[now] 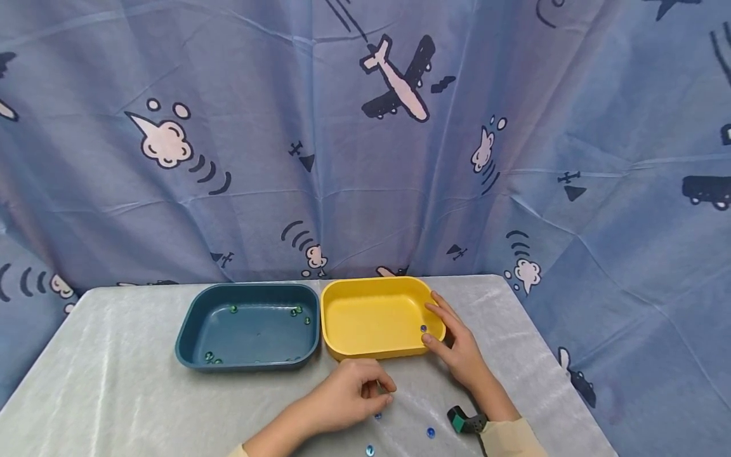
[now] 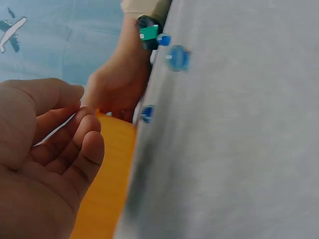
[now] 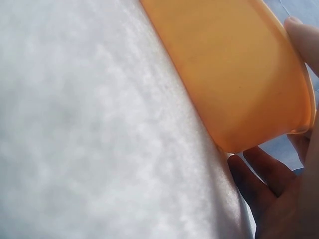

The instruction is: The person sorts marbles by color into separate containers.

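Observation:
My left hand (image 1: 349, 395) is above the cloth in front of the yellow tray (image 1: 374, 353), its fingers loosely bent and thumb apart from the index finger in the head view. Nothing shows between them. A blue glass bead (image 1: 378, 416) lies just below its thumb. At the tray's right end, my right hand (image 1: 461, 355) holds the rim, thumb and fingers spread along it; in the right wrist view its fingers (image 3: 264, 172) reach the outer wall. Inside the tray, near that thumb, is a blue bead (image 1: 424, 328).
Two more blue beads, one near the right wrist (image 1: 431, 433) and one at the front (image 1: 370, 450), lie on the grey cloth. A dark teal tray (image 1: 248, 367) with several green beads stands left of the yellow one. A patterned blue curtain (image 1: 257, 127) hangs behind.

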`<state>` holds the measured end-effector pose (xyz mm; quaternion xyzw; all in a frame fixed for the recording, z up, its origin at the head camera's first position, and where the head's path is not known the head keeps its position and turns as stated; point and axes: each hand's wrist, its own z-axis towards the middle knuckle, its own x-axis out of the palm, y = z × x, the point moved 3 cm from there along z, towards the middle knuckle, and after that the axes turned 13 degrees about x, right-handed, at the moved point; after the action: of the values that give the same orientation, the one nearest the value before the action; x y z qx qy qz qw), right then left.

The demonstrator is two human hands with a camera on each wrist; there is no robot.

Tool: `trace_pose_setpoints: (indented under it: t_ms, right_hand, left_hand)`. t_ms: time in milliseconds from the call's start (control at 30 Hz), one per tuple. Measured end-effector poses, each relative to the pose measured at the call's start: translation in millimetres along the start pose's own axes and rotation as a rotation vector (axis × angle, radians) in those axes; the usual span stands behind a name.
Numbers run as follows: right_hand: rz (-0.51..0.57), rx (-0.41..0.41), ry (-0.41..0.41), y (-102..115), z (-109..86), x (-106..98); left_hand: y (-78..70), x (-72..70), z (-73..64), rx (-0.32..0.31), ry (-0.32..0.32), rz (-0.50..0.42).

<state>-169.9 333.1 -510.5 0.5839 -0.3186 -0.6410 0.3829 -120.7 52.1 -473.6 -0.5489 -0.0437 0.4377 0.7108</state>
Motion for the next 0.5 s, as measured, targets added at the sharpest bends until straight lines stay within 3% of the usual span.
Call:
trace_pose_setpoints:
  t_ms: [233,500]
  right_hand:
    - [0.015,-0.013,0.01,1,0.4,0]
    - [0.007,-0.01,0.011,0,0.4,0]
  left_hand:
    - [14.4,11.2,-4.3,0.007,0.057,0.076]
    - [23.6,14.2,-7.9,0.0,0.087,0.108]
